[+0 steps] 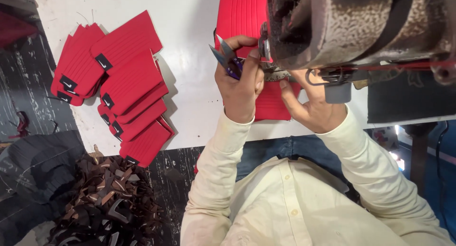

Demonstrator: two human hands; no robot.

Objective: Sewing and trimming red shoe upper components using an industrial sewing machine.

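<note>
My left hand (240, 82) is closed around small thread snips (226, 56) with a purple handle and grey blades pointing up and left. Its fingertips also touch a red ribbed fabric piece (241, 15) that runs under the head of a sewing machine (351, 25). My right hand (311, 108) lies flat on the near end of the same red fabric, just below the machine's needle area, with its fingers partly hidden by the machine. Both arms wear cream sleeves.
A fanned heap of red ribbed pieces with small black labels (121, 84) lies on the left of the white table (190, 113). A pile of dark brown and black scraps (104, 210) sits on the floor at lower left. Red thread (408, 65) runs along the machine.
</note>
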